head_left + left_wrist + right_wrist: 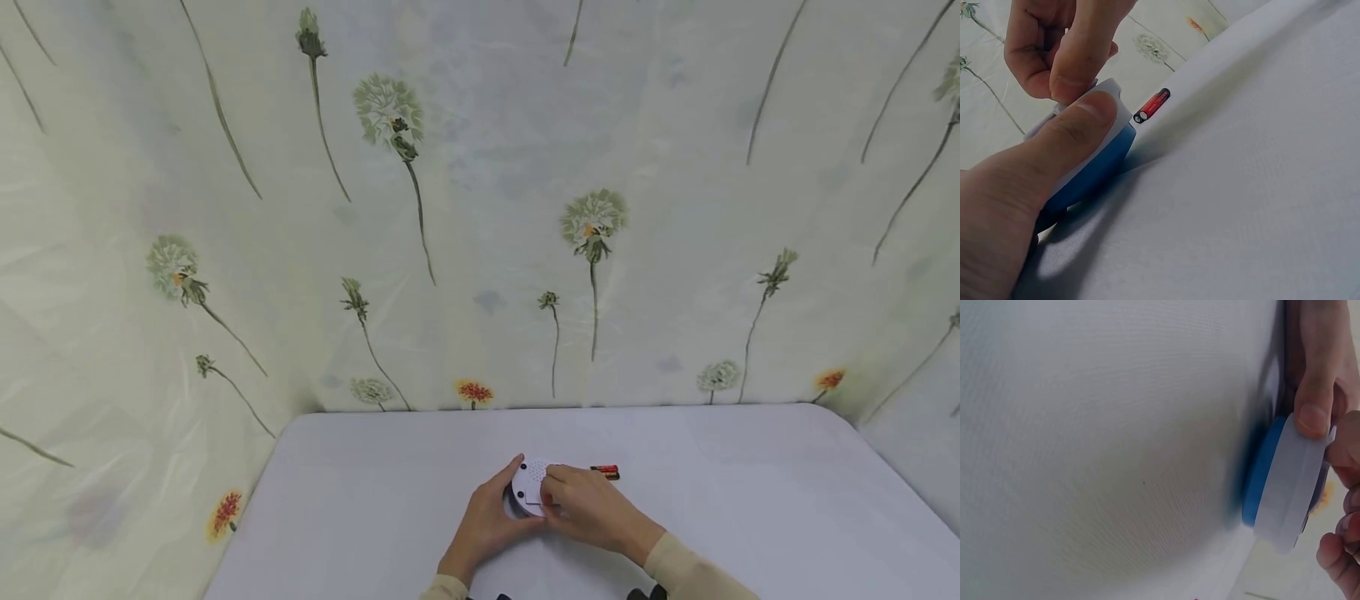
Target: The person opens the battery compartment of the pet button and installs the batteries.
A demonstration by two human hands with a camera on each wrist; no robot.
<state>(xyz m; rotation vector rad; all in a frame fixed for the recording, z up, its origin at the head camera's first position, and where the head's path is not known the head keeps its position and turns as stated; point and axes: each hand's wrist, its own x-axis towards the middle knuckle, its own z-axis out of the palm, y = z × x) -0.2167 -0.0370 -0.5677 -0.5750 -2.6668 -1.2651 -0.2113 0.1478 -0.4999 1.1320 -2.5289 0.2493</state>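
At the near edge, two beige cloth sleeves (693,571) come into the head view, with small black shapes (647,594) beside them that are too cut off to identify. From the sleeves reach two bare hands. The left hand (491,518) spreads thumb and forefinger around the rim of a round plastic device with a white top and a blue base (529,485), gripping it from the person's left; the thumb presses along the near side, while the forefinger reaches up the far left edge. The right hand (595,508) lies over the right part of the white face, its fingers curled with their tips close together against it; whether they pinch a part of it, I cannot tell.

The device sits between the two hands, low over the middle of the counter (360,500), which is covered in pale, whitish cloth. Its white face bears a cluster of tiny holes, two dark round spots near the left rim and a thin rectangular outline. Both wrist views show the blue base turned toward the cloth.

Just beyond the right hand, red-and-black cylindrical batteries (606,472) lie on the counter, apart from the device. Behind the counter hangs a pale sheet printed with dandelions (487,217) and a few orange-red flowers.
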